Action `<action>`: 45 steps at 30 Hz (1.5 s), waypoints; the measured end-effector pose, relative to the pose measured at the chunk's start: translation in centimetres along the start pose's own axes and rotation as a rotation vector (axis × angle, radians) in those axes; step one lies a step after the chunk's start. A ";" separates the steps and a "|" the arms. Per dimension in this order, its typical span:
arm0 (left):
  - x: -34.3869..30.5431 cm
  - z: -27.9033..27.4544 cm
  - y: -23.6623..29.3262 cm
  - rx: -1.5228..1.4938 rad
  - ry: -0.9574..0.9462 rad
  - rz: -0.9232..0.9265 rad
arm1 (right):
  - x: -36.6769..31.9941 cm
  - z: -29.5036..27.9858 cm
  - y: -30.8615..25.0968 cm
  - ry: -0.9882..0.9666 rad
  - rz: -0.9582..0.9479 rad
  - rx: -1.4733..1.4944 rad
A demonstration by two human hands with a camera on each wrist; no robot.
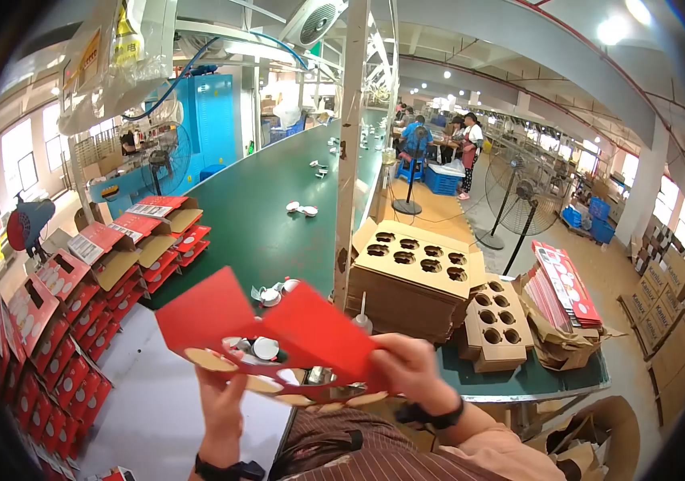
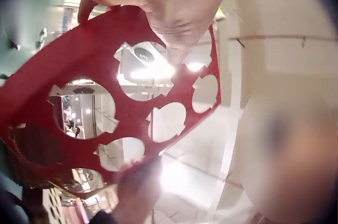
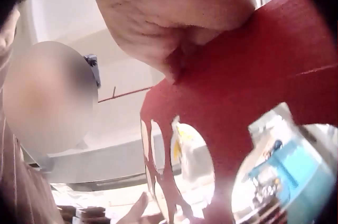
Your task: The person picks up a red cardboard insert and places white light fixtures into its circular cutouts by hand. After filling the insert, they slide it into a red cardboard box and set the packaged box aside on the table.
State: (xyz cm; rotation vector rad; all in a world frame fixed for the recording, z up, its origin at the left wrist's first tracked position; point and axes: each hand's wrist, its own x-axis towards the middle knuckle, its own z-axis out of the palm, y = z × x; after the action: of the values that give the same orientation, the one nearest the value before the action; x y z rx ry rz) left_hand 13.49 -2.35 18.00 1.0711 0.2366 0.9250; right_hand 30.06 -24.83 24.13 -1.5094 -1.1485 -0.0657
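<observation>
Right hand (image 1: 411, 365): clamped on the card's upright panel, reaching in from the lower right, knuckles up
Left hand (image 1: 220, 401): also gripping, near the card's left side, its forearm rising almost straight up
Red card (image 1: 314, 333): up in the air between my hands, tilted, near the pale worktop (image 1: 150, 393); tbh looks light, stiffish but bendy, not obviously slippery
Solid panel (image 3: 253, 71): best grab spot imo, pinch flat near its edge
Strips between holes (image 2: 130, 115): skinny, probably crease or tear easily, so I'd skip those
</observation>
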 end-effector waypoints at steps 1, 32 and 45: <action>-0.2 -0.3 1.0 -0.001 0.019 0.033 | 0.2 2.1 1.5 -0.086 0.151 0.182; 1.4 -21.6 -3.6 1.501 -0.177 -0.331 | 16.9 33.2 24.7 -0.935 -0.136 -0.650; 3.8 -15.9 -6.5 0.709 0.290 -0.132 | 18.3 30.4 22.6 -0.490 -0.019 -0.160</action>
State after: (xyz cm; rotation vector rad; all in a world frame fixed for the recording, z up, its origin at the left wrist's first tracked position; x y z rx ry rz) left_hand 10.05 9.79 5.70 1.5394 0.9150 0.8927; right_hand 38.23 13.65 9.16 -1.7093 -1.5750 0.2158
